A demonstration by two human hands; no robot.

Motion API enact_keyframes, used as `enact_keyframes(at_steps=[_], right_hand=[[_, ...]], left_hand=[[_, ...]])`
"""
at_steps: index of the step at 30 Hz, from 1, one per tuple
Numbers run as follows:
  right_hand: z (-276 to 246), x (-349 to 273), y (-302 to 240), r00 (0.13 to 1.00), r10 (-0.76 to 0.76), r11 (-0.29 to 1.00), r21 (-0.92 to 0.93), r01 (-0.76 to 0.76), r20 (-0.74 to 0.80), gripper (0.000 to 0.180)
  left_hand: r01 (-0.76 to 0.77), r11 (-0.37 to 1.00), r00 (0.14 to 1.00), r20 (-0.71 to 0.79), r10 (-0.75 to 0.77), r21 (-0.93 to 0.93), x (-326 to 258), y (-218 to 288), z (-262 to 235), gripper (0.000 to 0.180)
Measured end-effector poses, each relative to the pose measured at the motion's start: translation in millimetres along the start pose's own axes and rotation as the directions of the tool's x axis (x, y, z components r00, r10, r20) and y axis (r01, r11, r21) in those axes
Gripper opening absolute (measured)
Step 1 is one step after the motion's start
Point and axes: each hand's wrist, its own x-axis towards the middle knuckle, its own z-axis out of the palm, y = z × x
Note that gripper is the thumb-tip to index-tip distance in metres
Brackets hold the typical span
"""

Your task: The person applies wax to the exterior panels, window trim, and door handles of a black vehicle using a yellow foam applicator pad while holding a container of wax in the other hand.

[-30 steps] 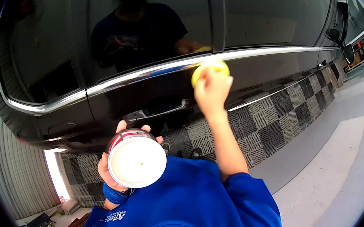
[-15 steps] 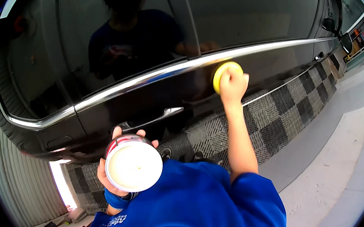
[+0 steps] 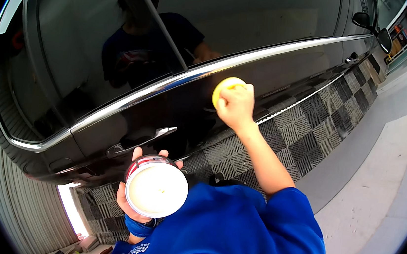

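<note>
My right hand (image 3: 237, 105) grips a round yellow sponge pad (image 3: 225, 90) against the black car door (image 3: 186, 100), just below the chrome trim strip (image 3: 220, 65). The fingers are curled over the back of the pad. Held in front of my chest, a round tub (image 3: 157, 190) with a red and dark side is wrapped by my left hand (image 3: 127, 201). It is open at the top and shows a smooth, pale cream-coloured filling with one small mark near the middle. Right above the tub is the car's door handle (image 3: 145, 139).
Dark windows (image 3: 263, 29) above the trim reflect a person. A side mirror (image 3: 384, 41) stands out at the far right. Grey and black checkered floor tiles (image 3: 308, 123) run along the car, bordered by a pale floor (image 3: 377, 170). A ribbed wall (image 3: 12, 201) rises at the left.
My right hand has moved the sponge pad to the left and slightly down along the door. The tub in my left hand sits slightly further right in view, and the whole view has shifted.
</note>
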Motion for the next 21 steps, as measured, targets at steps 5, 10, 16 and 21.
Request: enact_keyframes(at_steps=[5,10,16,21], right_hand=[[-15.9,34.3,52.4,0.924,0.311,0.948,-0.002,-0.319,-0.222,0.020],[-21.6,9.3,32.9,0.998,0.045,0.999,-0.025,-0.044,0.047,0.018],[-29.8,41.7,71.1,0.948,0.285,0.958,0.030,-0.284,-0.141,0.021],[-47.0,6.0,102.9,0.994,0.112,0.992,-0.066,-0.111,0.008,0.010]], left_hand=[[-0.010,0.999,1.000,-0.022,0.010,-0.031,2.2,-20.4,14.9,0.085],[0.013,1.000,1.000,0.017,-0.013,-0.004,16.7,-39.7,31.0,0.082],[0.049,0.999,0.998,0.040,-0.049,-0.012,42.7,-55.9,40.3,0.084],[0.041,0.999,0.998,0.040,-0.039,-0.034,73.7,-73.6,48.9,0.085]])
